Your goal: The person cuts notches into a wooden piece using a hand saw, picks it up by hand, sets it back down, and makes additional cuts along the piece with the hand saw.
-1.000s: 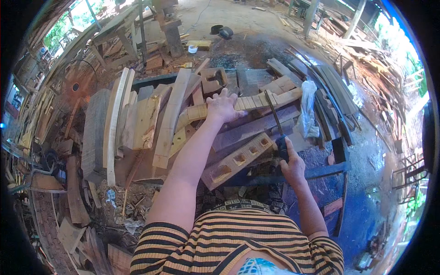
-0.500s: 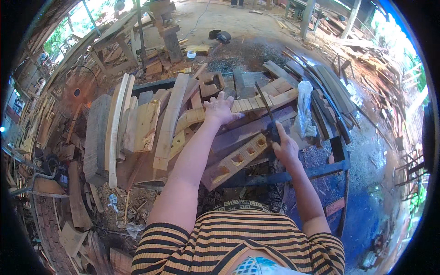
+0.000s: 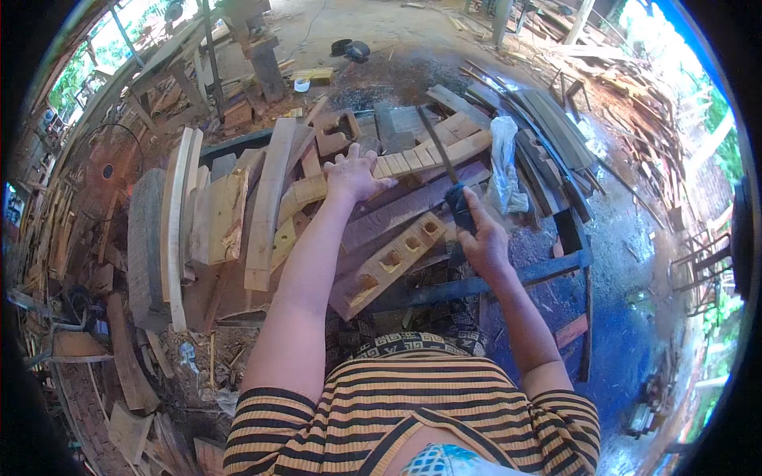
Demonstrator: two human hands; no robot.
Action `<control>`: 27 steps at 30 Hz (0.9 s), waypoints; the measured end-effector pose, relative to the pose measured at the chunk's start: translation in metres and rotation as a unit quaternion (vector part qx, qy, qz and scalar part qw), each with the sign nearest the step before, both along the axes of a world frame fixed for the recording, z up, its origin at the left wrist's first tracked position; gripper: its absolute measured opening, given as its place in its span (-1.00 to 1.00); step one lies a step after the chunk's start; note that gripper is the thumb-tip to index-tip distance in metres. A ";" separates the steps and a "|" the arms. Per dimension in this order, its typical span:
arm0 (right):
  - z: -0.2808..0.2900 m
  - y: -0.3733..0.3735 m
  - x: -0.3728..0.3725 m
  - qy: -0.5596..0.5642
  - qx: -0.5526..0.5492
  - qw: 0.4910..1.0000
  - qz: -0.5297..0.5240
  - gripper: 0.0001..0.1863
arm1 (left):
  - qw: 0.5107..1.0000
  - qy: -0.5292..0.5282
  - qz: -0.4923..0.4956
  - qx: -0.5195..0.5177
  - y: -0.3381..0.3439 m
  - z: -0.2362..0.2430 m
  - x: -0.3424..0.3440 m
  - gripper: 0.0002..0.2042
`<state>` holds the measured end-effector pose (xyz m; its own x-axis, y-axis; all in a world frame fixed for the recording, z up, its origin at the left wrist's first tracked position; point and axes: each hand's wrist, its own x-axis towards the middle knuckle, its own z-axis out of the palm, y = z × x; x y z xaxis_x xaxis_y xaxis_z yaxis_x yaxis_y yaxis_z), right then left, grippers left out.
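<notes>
My left hand [image 3: 352, 176] grips a long curved wooden piece [image 3: 406, 162], its fingers bent over the far side and the thumb pointing right. Several straight lines run across that piece to the right of the hand. In my right hand [image 3: 484, 238] is the dark handle of a handsaw [image 3: 439, 145]. Its narrow dark blade slants away to the upper left and crosses the curved piece near its right end. Closer to me lies a wooden block with square holes [image 3: 391, 259], apart from both hands. My fingertips on the saw handle are partly hidden.
Planks and thick beams [image 3: 268, 202] cover the left of the low bench frame [image 3: 524, 274]. A clear plastic bag [image 3: 503, 166] hangs by the curved piece's right end. Long dark boards [image 3: 556, 131] lie beyond it. A white bucket [image 3: 302, 85] stands at the back.
The whole view has shifted, so the scene sits farther left and a little higher. Against the wood, the saw has slid slightly away from me. My left hand keeps its place.
</notes>
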<state>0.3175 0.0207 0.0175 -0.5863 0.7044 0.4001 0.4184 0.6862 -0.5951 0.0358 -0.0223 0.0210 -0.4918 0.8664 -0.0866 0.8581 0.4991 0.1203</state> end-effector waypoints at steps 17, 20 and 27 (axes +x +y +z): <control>-0.029 -0.012 -0.021 -0.129 -0.030 0.991 -0.006 -0.18 | 0.999 0.006 0.008 0.031 -0.004 -0.005 -0.002 -0.27; -0.026 -0.014 -0.025 -0.146 -0.030 0.989 -0.010 -0.18 | 1.000 0.011 0.004 0.028 -0.006 -0.003 -0.004 -0.26; -0.023 0.029 -0.070 -0.173 -0.005 0.985 -0.015 -0.20 | 0.999 0.013 0.004 0.031 -0.006 0.001 0.002 -0.28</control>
<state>0.2475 0.0497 -0.0054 -0.6652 0.7262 0.1739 0.6169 0.6657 -0.4199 0.0380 -0.0279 0.0218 -0.5008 0.8653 -0.0192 0.8570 0.4989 0.1291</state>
